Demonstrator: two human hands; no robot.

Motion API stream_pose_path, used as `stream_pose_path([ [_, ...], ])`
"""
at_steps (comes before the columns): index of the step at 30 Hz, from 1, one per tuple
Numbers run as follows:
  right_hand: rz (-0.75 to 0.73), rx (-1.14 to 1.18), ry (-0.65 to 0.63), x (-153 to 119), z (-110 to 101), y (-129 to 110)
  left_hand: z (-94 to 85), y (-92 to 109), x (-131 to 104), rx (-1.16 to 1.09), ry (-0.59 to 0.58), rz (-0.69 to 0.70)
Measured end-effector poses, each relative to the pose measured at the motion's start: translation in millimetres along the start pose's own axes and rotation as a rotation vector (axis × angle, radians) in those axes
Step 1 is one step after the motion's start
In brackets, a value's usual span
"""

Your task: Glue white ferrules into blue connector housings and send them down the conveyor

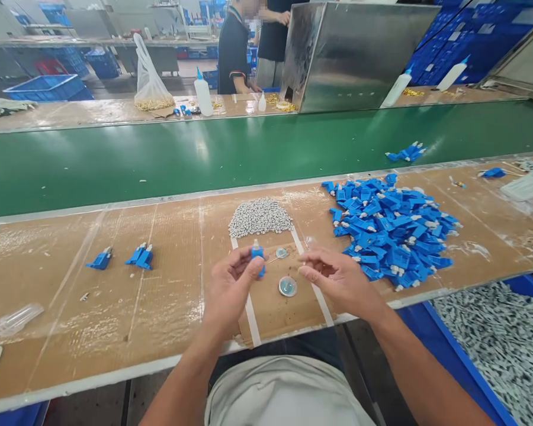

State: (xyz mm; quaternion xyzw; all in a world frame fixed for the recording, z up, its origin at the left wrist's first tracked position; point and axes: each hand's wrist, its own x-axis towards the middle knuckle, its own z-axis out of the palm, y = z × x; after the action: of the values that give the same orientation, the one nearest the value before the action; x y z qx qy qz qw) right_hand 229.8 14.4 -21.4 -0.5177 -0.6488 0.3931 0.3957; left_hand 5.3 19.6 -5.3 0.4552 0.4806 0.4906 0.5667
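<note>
Left hand [230, 287] pinches blue part [257, 254]; right hand [341, 281], can't tell. Slack pinch could drop part; low right-hand sweep could knock dish [287, 287].

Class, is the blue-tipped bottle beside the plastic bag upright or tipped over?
Upright: the bottle stands on its base, blue tip pointing up.

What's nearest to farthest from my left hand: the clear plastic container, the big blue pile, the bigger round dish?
1. Bigger round dish, just right of your left hand.
2. Big blue pile, farther right.
3. Clear plastic container, far left.
</note>
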Motion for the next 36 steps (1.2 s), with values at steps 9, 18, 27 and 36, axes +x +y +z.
stream_pose_path([
  [9,0.171,0.159,-0.065,-5.3,27.7,33.1,-10.4,-23.5,-5.1,-0.033,0.003,-0.111],
  [18,-0.005,-0.123,-0.072,-8.2,25.0,21.6,-13.1,-31.2,-5.8,-0.128,0.005,-0.170],
  [27,-0.135,-0.227,-0.128,-16.0,15.5,5.2,-12.1,-30.5,-10.8,-0.559,-0.161,-0.408],
  [36,-0.100,0.173,0.187,-20.5,6.5,-19.1,4.3,-21.5,-20.7,-0.725,-0.311,-0.556],
])
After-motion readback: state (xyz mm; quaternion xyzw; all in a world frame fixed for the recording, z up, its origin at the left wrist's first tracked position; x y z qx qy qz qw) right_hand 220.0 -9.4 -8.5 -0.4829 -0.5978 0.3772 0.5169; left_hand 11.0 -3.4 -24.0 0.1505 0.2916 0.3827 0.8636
